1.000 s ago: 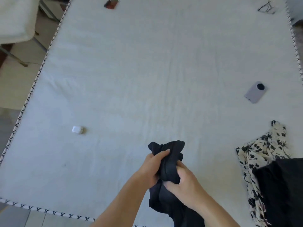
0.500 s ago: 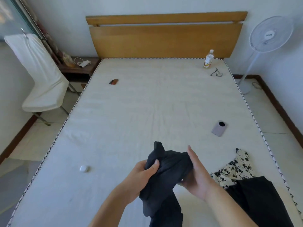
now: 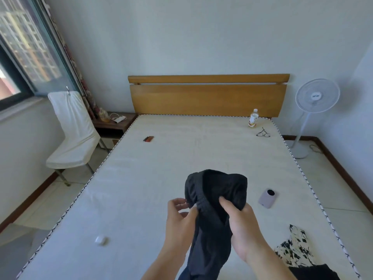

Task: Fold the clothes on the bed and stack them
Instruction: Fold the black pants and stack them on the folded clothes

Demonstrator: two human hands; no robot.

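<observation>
A black garment (image 3: 216, 195) with an elastic waistband hangs bunched in the air above the white bed (image 3: 161, 178). My left hand (image 3: 179, 221) pinches the waistband at its left side with thumb and fingers. My right hand (image 3: 240, 225) grips the cloth on the right, thumb on the waistband. The garment's lower part drops between my forearms to the bottom edge. A black-and-white floral garment (image 3: 294, 247) lies crumpled at the bed's lower right, with another black garment (image 3: 314, 272) partly on top of it.
On the bed lie a lilac phone (image 3: 268, 198), a white earbud case (image 3: 100, 240), a small red-brown object (image 3: 148, 138), glasses (image 3: 263, 134) and a bottle (image 3: 253, 118). A white-covered chair (image 3: 72, 134) stands left, a nightstand (image 3: 115, 124) beside it, a fan (image 3: 316, 98) right.
My head has tilted up, bringing the headboard and walls into view. Both hands raised the black garment and opened out its bunched waistband.
</observation>
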